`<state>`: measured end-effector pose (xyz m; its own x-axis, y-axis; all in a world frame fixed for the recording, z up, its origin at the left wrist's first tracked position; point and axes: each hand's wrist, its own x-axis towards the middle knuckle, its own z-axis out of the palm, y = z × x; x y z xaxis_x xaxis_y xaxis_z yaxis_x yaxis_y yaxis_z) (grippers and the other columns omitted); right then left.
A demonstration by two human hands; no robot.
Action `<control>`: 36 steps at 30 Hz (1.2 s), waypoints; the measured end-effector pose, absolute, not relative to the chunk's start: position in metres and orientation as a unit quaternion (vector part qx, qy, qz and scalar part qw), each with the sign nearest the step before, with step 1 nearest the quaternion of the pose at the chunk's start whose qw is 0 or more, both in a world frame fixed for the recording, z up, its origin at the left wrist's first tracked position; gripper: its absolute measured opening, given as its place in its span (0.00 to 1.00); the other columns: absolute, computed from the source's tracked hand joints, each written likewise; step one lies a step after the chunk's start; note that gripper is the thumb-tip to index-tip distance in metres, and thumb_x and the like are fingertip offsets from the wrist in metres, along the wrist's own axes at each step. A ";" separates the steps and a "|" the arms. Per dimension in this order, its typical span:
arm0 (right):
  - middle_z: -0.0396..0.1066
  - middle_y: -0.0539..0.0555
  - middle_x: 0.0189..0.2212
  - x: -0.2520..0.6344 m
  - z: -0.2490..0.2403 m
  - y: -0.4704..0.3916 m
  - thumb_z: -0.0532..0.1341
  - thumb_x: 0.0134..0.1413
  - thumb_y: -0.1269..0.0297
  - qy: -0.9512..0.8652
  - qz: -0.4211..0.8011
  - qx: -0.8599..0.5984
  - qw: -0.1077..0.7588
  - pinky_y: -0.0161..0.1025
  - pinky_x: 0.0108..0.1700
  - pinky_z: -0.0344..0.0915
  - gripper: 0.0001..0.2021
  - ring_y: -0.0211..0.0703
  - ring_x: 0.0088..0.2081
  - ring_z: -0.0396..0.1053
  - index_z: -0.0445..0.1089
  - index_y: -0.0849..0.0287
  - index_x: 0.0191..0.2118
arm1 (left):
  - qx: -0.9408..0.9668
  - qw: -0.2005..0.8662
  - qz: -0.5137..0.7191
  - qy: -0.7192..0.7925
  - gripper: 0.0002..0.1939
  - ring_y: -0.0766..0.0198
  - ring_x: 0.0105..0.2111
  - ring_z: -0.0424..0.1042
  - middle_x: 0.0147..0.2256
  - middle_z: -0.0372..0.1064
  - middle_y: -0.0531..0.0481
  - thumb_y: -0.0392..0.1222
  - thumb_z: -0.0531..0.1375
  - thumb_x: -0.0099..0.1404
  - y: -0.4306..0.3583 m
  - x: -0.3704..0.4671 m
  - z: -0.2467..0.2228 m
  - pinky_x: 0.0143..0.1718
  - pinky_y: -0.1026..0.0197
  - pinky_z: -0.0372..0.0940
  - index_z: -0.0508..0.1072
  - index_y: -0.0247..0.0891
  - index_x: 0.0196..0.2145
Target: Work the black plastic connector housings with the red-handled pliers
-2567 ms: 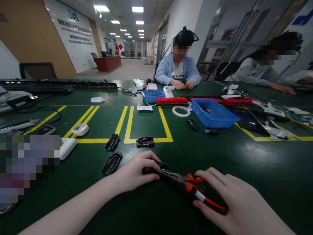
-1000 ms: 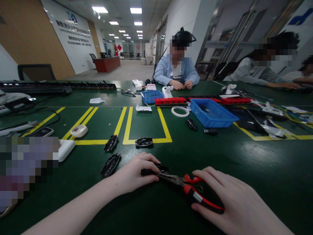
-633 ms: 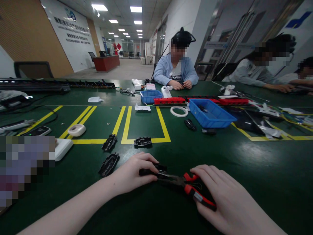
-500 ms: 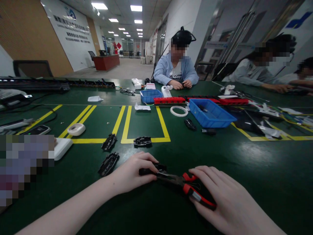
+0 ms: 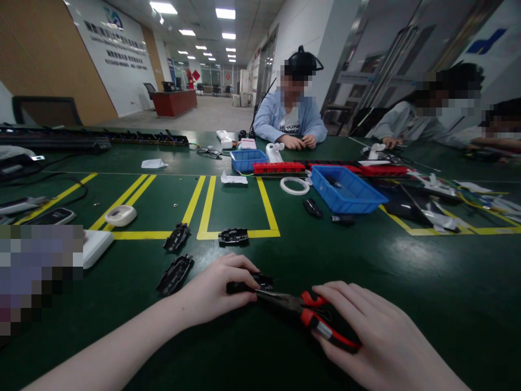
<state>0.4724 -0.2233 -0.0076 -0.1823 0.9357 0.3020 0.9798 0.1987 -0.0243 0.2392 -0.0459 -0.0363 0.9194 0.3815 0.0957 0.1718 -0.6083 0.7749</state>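
Observation:
My left hand (image 5: 228,288) pinches a small black plastic part (image 5: 264,281) just above the green table, near the middle. My right hand (image 5: 358,320) is wrapped round the red and black handles of long-nose pliers (image 5: 305,310). The pliers' jaws point left and meet the black part beside my left fingertips; whether they grip it cannot be made out. Beyond and left of my left hand lie similar black parts: one behind it (image 5: 233,237), one further left (image 5: 177,237) and one beside my forearm (image 5: 175,275).
Further back are a blue bin (image 5: 345,190), a smaller blue bin (image 5: 249,160), a tape roll (image 5: 294,185), red strips (image 5: 279,168) and two more black parts (image 5: 312,207). White objects lie at left (image 5: 96,248). People sit across the table (image 5: 290,122).
The view has shifted slightly, so most things appear a little further left. The pliers' handles look slightly lower. Both hands keep their holds. A co-worker's hand at right has moved.

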 end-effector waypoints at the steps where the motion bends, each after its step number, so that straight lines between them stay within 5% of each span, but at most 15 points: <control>1: 0.76 0.55 0.42 0.473 -0.007 -0.224 0.62 0.49 0.64 -0.764 -0.089 -0.627 0.124 0.41 0.38 0.75 0.20 0.46 0.38 0.75 0.68 0.58 0.51 | 0.887 0.415 0.125 0.157 0.06 0.57 0.50 0.68 0.50 0.69 0.48 0.38 0.63 0.66 -0.046 0.239 -0.036 0.53 0.50 0.63 0.78 0.42 0.41; 36: 0.75 0.55 0.39 0.471 -0.009 -0.222 0.62 0.51 0.63 -0.751 -0.057 -0.644 0.134 0.38 0.36 0.75 0.17 0.44 0.36 0.75 0.70 0.57 0.48 | 0.896 0.401 0.126 0.142 0.06 0.56 0.50 0.68 0.50 0.69 0.48 0.39 0.63 0.66 -0.043 0.238 -0.041 0.52 0.50 0.64 0.78 0.42 0.40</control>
